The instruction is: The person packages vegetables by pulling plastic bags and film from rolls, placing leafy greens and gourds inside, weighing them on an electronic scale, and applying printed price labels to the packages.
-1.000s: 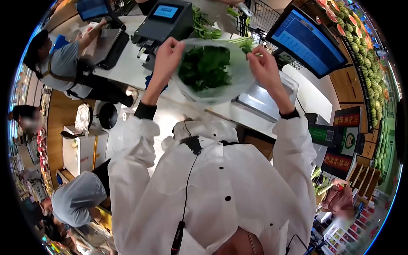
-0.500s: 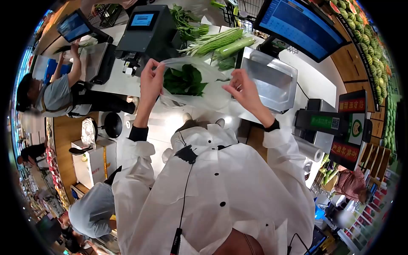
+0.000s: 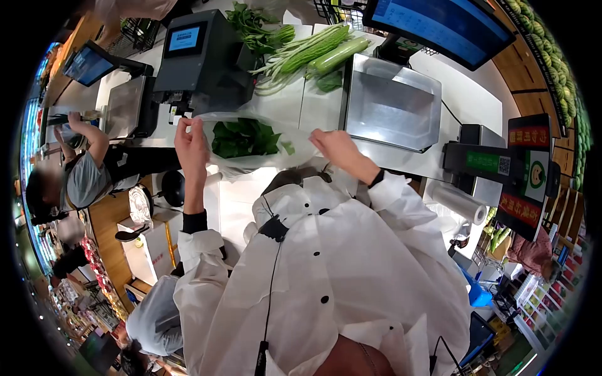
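Between my hands a clear plastic bag (image 3: 295, 141) is stretched out, with dark green leafy vegetables (image 3: 244, 138) inside it. My left hand (image 3: 192, 141) pinches the bag's left edge, close to the label printer. On the other side, my right hand (image 3: 339, 148) is closed on the bag's right edge, near the front of the metal weighing scale (image 3: 394, 108). The bag hangs at the counter's front edge, in front of my body.
A grey label printer (image 3: 204, 66) stands left on the white counter (image 3: 321, 113). Leafy greens (image 3: 251, 28), long beans (image 3: 295, 56) and a green gourd (image 3: 338, 56) lie behind the bag. A monitor (image 3: 439, 25) rises behind the scale. Another person (image 3: 81, 169) works at the left.
The bag of leaves and my left hand have moved left and down. My right hand has gone from raised, spread fingers to closed on the bag's right edge.
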The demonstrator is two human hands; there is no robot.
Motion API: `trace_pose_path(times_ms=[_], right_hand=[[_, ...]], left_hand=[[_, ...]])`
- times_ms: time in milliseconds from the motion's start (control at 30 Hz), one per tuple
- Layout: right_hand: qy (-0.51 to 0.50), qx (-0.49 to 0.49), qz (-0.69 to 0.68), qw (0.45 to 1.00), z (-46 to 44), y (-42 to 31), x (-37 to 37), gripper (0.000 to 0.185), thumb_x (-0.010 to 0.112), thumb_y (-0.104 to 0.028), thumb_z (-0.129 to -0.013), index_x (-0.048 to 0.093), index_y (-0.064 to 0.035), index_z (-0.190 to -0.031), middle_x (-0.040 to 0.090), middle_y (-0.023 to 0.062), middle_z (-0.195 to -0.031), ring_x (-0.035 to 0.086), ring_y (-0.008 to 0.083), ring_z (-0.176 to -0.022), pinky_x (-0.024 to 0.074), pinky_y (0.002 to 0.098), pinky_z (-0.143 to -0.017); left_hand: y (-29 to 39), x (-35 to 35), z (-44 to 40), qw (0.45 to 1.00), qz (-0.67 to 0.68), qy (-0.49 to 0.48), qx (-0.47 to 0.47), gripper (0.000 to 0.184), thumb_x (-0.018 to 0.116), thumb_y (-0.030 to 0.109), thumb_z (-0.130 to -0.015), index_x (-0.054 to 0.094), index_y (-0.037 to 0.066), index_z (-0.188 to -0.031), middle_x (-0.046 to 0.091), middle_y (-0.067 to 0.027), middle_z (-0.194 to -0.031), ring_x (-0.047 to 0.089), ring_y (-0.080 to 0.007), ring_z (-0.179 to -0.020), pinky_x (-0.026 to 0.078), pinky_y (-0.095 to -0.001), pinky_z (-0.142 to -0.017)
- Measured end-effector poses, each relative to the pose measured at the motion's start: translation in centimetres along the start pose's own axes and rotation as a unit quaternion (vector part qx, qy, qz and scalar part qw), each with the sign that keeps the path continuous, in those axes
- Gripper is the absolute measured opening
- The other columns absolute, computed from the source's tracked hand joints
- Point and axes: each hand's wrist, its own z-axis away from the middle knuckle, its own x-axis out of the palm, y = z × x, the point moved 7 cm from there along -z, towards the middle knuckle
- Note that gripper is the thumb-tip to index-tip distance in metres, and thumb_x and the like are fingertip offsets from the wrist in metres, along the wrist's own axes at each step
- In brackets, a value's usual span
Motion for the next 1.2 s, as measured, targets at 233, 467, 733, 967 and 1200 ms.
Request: trace_pose_path(times_ms=[233,467,733,967,1200], right_hand=[[0.091,0.161,-0.158,0.970,-3.4,8.2,-1.4,0.020,0.058,-0.011,-0.087,0.058,-0.0015,-0.105,0.063,0.0192,-0.092,0.064,0.0305,-0.076,0.0500,0.0410,-0.063],[0.074,0.066,0.277,0.956,-13.3,24.2,9.9,0.042,0.049,-0.010,-0.083,0.050,-0.0080,-0.125,0.053,0.0277,-0.108,0.055,0.0441,-0.094,0.0489,0.0520,-0.078],[-0.128,-0.038,0.312,0.941,-15.4,23.5,11.8,0.032,0.047,-0.008,-0.088,0.050,-0.0039,-0.120,0.058,0.0194,-0.104,0.061,0.0345,-0.093,0.0524,0.0456,-0.072],[-0.340,-0.170,-0.022,0.925,-11.0,3.8,11.7,0.035,0.066,0.002,-0.074,0.053,0.0006,-0.107,0.051,0.0207,-0.102,0.055,0.0401,-0.093,0.0473,0.0421,-0.078],[-0.287,-0.201,-0.233,0.907,-18.8,-26.9,24.2,0.044,0.065,-0.004,-0.085,0.039,0.0004,-0.121,0.063,0.0137,-0.101,0.064,0.0176,-0.088,0.0490,0.0269,-0.072]], left_hand=[[-0.6,-0.7,0.5,0.999,0.029,-0.001,-0.018,0.021,0.055,0.024,-0.096,0.046,0.010,-0.082,0.032,0.0093,-0.045,0.024,0.0001,-0.036,0.016,-0.0205,-0.033],[-2.3,-4.3,5.9,1.000,-0.008,0.026,-0.010,0.009,0.050,0.015,-0.097,0.049,0.010,-0.090,0.037,0.0113,-0.051,0.030,0.0023,-0.042,0.018,-0.0175,-0.038],[-6.1,-9.5,13.1,0.973,0.127,0.166,-0.094,0.012,0.050,0.015,-0.097,0.047,0.006,-0.090,0.035,0.0098,-0.054,0.028,0.0008,-0.045,0.017,-0.0204,-0.041],[-11.1,-18.4,20.2,0.918,0.155,0.335,-0.143,0.017,0.052,0.020,-0.097,0.046,0.009,-0.085,0.036,0.0098,-0.050,0.028,0.0006,-0.041,0.016,-0.0211,-0.037],[-19.7,-27.4,27.7,0.844,0.210,0.478,-0.124,0.018,0.054,0.019,-0.095,0.048,0.009,-0.081,0.033,0.0101,-0.052,0.028,0.0005,-0.044,0.018,-0.0207,-0.040]])
